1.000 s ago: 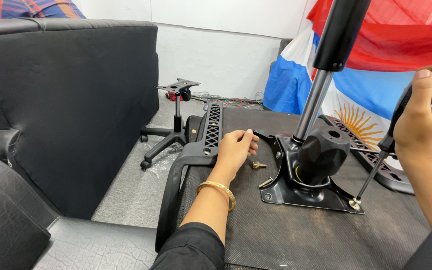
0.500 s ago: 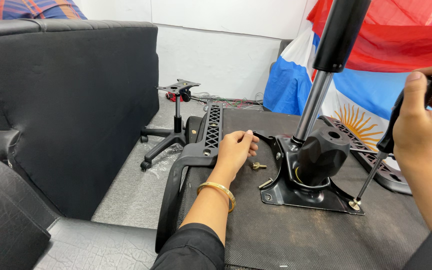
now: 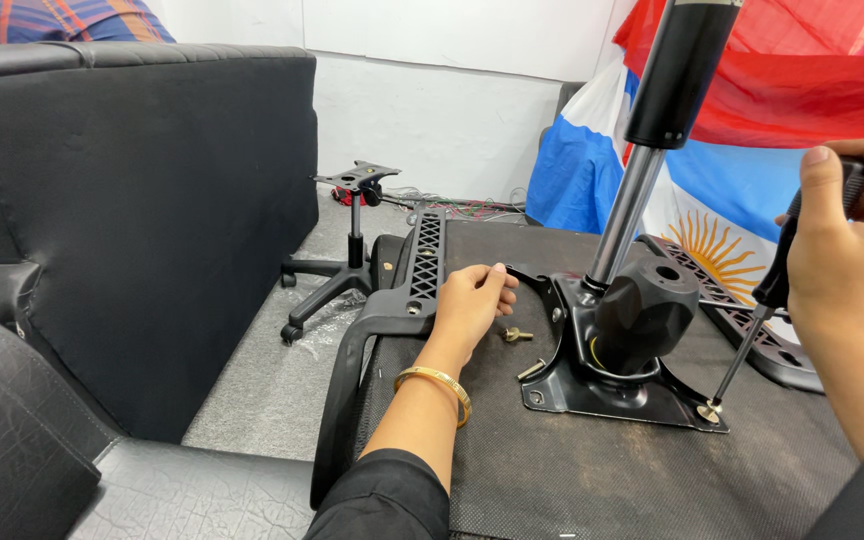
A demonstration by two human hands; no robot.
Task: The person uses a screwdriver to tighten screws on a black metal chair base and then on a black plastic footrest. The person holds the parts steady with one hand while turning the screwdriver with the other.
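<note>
My right hand (image 3: 847, 245) grips the black handle of a screwdriver (image 3: 752, 330), whose tip rests on a screw (image 3: 710, 411) at the near right corner of a black metal chair mechanism plate (image 3: 602, 390). A gas lift cylinder (image 3: 652, 130) rises from the plate. My left hand (image 3: 472, 305), with a gold bangle on its wrist, lies flat on the upturned chair seat (image 3: 572, 470) beside the plate's left edge. A loose brass-coloured screw (image 3: 515, 334) lies just right of its fingers, and another bolt (image 3: 531, 370) lies close by.
A black armrest (image 3: 382, 320) is fixed on the seat's left side, another (image 3: 742, 300) on the right. A black sofa (image 3: 132, 230) stands left. A chair base with castors (image 3: 347, 270) sits on the grey floor behind. Flags (image 3: 752, 120) hang at the back right.
My right hand has shifted slightly on the screwdriver handle, with the tip staying on the same screw. My left hand has not moved.
</note>
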